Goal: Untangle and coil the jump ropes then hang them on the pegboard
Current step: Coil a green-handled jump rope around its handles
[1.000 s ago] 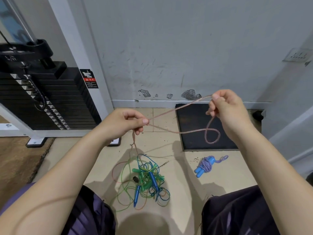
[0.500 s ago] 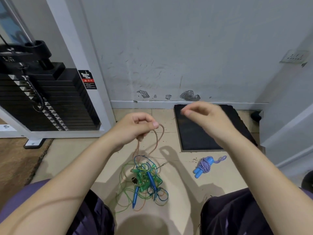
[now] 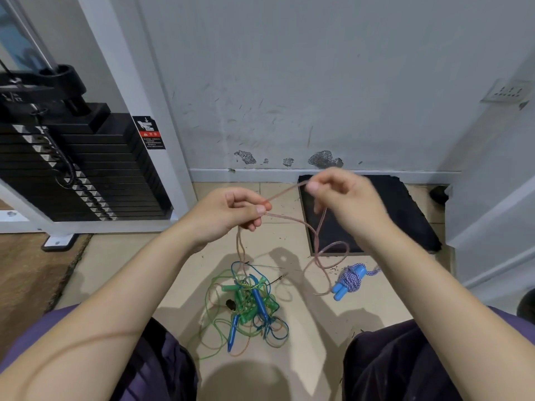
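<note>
**Both hands pinch the pink rope above the tangle**

The left hand (image 3: 231,211) is curled closed, thumb and forefinger nipping the translucent pink jump rope (image 3: 292,219). Up and to its right, the right hand (image 3: 344,204) pinches the same rope between thumb and fingertips, so a short stretch runs taut between the two. More pink rope leaves the left hand's grip, sags toward the right hand and drops in loose loops beneath that wrist, reaching down toward the tiled floor (image 3: 121,264). Another strand hangs straight down from the left hand into the tangle of green and blue jump ropes (image 3: 249,305), which lies on the floor below and between the hands, just ahead of the person's knees. Below the right wrist, beside the hanging loops, lies a coiled purple-and-white rope with blue handles (image 3: 351,280), tied in a neat bundle. Beyond the right hand sits a black mat (image 3: 405,209) against the scuffed wall. Beyond the left hand stands a black weight stack (image 3: 86,169) in its white frame.
</note>
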### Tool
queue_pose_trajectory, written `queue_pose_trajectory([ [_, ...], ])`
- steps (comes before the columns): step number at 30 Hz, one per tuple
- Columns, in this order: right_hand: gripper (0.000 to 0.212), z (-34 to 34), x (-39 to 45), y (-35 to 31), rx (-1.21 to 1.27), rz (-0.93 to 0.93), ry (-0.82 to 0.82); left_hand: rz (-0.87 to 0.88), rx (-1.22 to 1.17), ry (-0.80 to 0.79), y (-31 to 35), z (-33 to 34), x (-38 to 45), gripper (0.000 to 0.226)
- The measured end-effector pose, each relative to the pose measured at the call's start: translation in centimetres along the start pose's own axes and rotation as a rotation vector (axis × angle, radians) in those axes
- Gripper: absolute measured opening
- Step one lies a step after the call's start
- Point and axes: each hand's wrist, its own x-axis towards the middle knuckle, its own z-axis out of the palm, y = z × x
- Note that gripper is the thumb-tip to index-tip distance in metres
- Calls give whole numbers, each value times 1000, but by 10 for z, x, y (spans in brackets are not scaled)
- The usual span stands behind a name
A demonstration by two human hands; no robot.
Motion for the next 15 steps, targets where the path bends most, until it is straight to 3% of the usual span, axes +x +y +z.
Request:
queue_pose_trajectory([
  [3, 10, -29, 11, 1, 176, 62, 316, -2, -5, 86, -2, -11, 2, 13],
  [6, 8, -43, 17, 13, 104, 125, 371, -17, -22, 82, -2, -14, 1, 14],
  [11, 50, -15, 6, 12, -69, 15, -119, -23, -38, -10, 0, 2, -4, 14],
  [13, 45, 1, -3, 9, -82, -20, -307, -17, -41, -61, 2, 11, -5, 13],
  [15, 29, 13, -10, 5, -73, 20, -390, -10, -49, -93, 2, 17, -4, 12],
])
